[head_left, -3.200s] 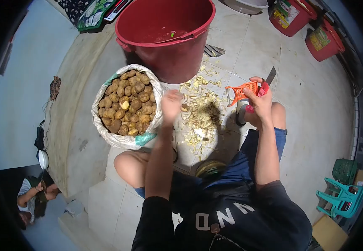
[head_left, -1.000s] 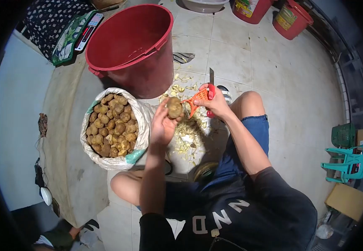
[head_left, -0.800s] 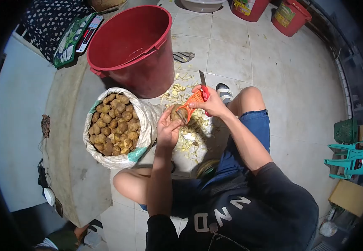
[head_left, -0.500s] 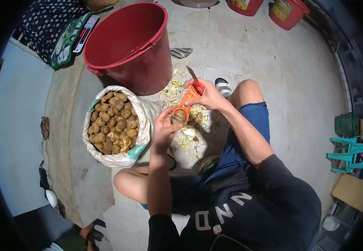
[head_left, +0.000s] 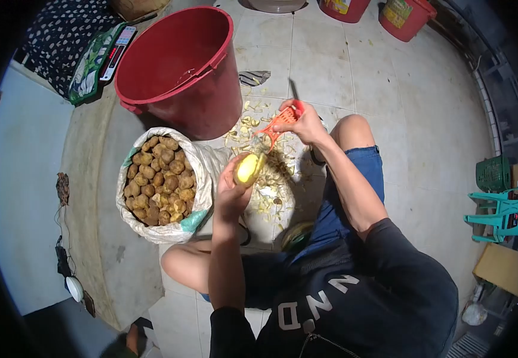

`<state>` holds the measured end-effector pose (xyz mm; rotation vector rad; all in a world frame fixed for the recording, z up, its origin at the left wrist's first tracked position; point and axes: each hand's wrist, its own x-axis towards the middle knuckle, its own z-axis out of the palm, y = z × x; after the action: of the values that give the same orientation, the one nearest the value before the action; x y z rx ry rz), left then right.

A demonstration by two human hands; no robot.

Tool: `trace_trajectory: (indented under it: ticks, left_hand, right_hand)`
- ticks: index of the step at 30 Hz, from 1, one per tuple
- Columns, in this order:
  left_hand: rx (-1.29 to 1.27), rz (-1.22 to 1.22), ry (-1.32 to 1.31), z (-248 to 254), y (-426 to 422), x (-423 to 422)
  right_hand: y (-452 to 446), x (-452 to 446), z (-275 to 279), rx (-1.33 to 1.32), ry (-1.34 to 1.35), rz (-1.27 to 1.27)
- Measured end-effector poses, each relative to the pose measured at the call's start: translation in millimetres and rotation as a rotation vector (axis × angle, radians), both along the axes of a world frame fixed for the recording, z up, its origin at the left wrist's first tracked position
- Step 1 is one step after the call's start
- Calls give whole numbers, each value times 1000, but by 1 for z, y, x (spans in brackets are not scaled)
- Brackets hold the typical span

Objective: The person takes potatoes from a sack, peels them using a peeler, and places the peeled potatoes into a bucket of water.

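Observation:
A potato with a bare yellow face is held in the curled fingers of my left hand. My right hand is closed around an orange peeler, whose forked head sits just up and right of the potato, apart from it. A dark blade with a red part at its base sticks out beyond my right hand; its handle is mostly hidden by my fingers. Peelings lie scattered on the floor beneath both hands.
An open white sack full of unpeeled potatoes stands at my left. Behind it is a large red tub. More red buckets are at the back, and a teal stool is at the far right.
My right hand has drawn the peeler up and right, off the potato. In my left hand the potato now shows a peeled yellow face where brown skin was seen.

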<state>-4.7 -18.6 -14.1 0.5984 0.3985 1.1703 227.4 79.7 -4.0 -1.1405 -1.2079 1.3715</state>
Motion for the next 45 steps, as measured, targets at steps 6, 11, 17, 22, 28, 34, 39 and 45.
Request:
trace_trajectory:
  ticks: [6, 11, 17, 22, 28, 34, 39, 45]
  left_hand:
    - [39, 56, 131, -4, -1, 7]
    - [18, 42, 9, 4, 1, 8]
    - [-72, 17, -155, 5, -4, 7]
    - [-4, 6, 145, 4, -4, 4]
    - [-83, -66, 122, 9, 1, 1]
    - [-49, -102, 8, 1, 2, -3]
    - [-37, -58, 191, 6, -5, 1]
    - [-89, 7, 1, 9, 1, 0]
  right_hand:
    - [-22, -18, 18, 261, -130, 173]
    - [-25, -16, 32, 173, -104, 87]
    - [-4, 2, 6, -21, -41, -8]
    - [-23, -15, 17, 356, -209, 150]
    - [-29, -18, 34, 272, -72, 212]
    - [-12, 2, 22, -47, 4, 42]
    - [-6, 7, -4, 246, -272, 115]
    - [-12, -1, 13, 74, -5, 190]
